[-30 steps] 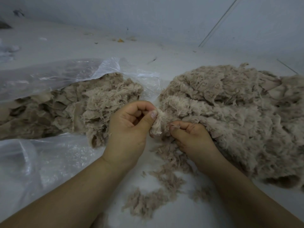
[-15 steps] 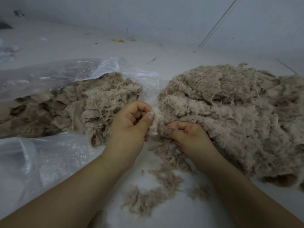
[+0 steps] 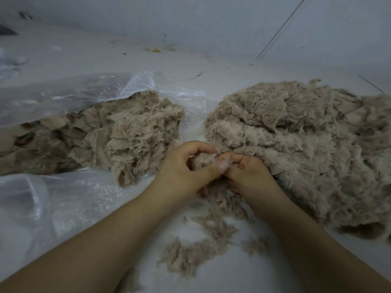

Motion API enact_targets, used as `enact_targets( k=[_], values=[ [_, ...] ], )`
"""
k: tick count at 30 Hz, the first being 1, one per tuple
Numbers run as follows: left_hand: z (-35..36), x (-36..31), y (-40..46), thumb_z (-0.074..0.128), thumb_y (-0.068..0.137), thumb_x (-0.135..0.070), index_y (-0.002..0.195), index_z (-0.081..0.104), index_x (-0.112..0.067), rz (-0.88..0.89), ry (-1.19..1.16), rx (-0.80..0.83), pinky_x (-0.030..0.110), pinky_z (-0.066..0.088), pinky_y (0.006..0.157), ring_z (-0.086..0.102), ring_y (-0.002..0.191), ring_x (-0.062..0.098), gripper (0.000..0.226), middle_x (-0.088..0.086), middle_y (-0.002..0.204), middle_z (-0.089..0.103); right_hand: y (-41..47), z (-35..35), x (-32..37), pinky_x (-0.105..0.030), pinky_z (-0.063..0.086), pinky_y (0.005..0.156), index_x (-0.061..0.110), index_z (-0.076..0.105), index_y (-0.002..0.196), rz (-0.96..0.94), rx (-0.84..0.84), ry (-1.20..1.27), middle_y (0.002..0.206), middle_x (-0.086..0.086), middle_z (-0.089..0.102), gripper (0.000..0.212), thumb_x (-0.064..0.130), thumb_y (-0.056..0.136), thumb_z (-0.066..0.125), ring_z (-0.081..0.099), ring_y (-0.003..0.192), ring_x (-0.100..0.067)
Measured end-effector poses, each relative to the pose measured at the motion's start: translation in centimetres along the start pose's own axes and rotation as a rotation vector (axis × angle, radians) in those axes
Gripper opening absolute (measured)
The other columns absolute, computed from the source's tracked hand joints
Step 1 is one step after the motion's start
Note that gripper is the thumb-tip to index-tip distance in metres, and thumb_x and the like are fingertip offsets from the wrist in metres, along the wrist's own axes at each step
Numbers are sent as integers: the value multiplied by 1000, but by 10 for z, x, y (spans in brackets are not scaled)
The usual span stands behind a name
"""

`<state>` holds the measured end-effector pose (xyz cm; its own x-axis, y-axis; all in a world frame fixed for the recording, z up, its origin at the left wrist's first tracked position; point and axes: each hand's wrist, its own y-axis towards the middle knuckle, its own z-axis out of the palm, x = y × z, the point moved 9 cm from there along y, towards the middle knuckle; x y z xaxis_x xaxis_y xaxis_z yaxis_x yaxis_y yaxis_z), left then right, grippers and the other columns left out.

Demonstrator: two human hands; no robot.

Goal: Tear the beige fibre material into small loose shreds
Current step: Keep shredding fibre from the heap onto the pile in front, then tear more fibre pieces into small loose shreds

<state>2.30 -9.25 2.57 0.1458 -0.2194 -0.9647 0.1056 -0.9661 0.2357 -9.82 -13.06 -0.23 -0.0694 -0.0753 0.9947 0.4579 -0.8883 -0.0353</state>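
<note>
tearing a tuft off the near edge of the right-hand pile

the tuft [image 3: 203, 160] of beige fibre sits at frame centre, gripped between both hands, and looks joined at its 3 o'clock side to the big loose heap [image 3: 296, 144]. left hand [image 3: 184, 172]: fingers curled over the top of the tuft, thumb pressed along its near side, pinching it. right hand [image 3: 247, 172]: fingertips curled onto the fibre just beside the left thumb; its thumb is mostly hidden, so the exact hold underneath cannot be told.

judgement on the step: the hands nearly touch, which suits short fibres. keep the pinch points close, pull apart toward 9 and 3 o'clock, not upward, and take only a thin lock each time so it shreds and does not drag a whole wad from the heap. let the pieces drop at 6 o'clock.

fallen shreds [image 3: 196, 248] lie at 6 o'clock between the forearms, a thin scatter; much looks left to do.

outward: at 9 to 10 o'clock a clear plastic bag [image 3: 69, 96] lies open on its side, holding flatter, more sheet-like beige material [image 3: 101, 134], apparently untorn stock. pale floor [image 3: 275, 271] underneath; wall [image 3: 211, 17] at 12 o'clock with small debris at its foot.

in the way: the heap crowds the right wrist, so fresh shreds may mix back in. the bag's slack film lies near the left forearm.
</note>
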Motion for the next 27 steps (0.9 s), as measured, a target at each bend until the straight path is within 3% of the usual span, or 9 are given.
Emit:
enact_targets(
  k=[2,4,8,11,16,19,21,24,27],
  values=[
    [-3,0,1,75,82,-13,90,73,-15,45,114,-50,41,58,64,68,72,23,8,4,84,69,0,0,-1,-10,33,35,11,66,76,14,-11,7,44,9,55,21,6,94,57,43,32,1],
    [-8,5,2,70,87,-7,84,75,-10,25,54,-92,36,55,52,63,53,20,7,6,67,67,2,0,-2,-11,32,35,13,67,75,15,-15,-9,46,8,53,21,9,94,58,40,34,1],
    [-19,-3,3,68,88,-6,76,76,-8,106,56,-151,24,49,49,59,50,15,14,5,68,66,4,-3,-6,-17,24,35,27,68,59,60,-49,-78,47,4,38,40,15,95,57,26,39,-7],
    [-21,-8,2,68,87,-7,69,73,-11,134,137,-205,24,48,53,56,53,9,19,5,67,65,4,-2,-5,-16,22,35,25,60,50,73,-71,-67,49,2,33,50,9,96,51,24,38,-6],
    [-48,3,2,68,90,-16,67,69,-17,29,28,-380,19,44,48,49,45,8,23,5,54,55,4,-9,-8,-16,15,36,25,54,47,113,-126,1,48,2,31,56,0,96,42,21,36,-6],
    [-43,-1,3,71,87,-18,72,73,-27,51,12,-359,21,44,53,50,50,6,18,-8,56,57,3,-9,-5,-14,19,35,15,64,74,66,-107,-75,44,6,35,28,-1,94,50,23,35,-4],
    [-35,-11,2,72,87,-18,77,74,-30,131,89,-352,20,44,59,53,57,2,16,-11,62,61,0,-4,0,-14,22,33,12,67,81,27,-66,-106,44,8,40,21,1,93,54,26,33,-2],
    [-16,-29,-1,70,88,-14,92,76,-21,272,291,-309,12,44,69,59,76,1,10,-7,79,65,-4,4,9,-6,32,36,2,65,79,-35,-8,-64,40,11,51,21,2,95,51,43,32,2],
    [4,-39,-5,62,87,-5,109,72,-11,411,475,-196,11,43,79,54,87,2,26,-7,94,61,-4,7,9,-7,32,37,20,67,59,-45,-2,-10,40,11,48,44,7,97,50,41,33,3]
  ],
)
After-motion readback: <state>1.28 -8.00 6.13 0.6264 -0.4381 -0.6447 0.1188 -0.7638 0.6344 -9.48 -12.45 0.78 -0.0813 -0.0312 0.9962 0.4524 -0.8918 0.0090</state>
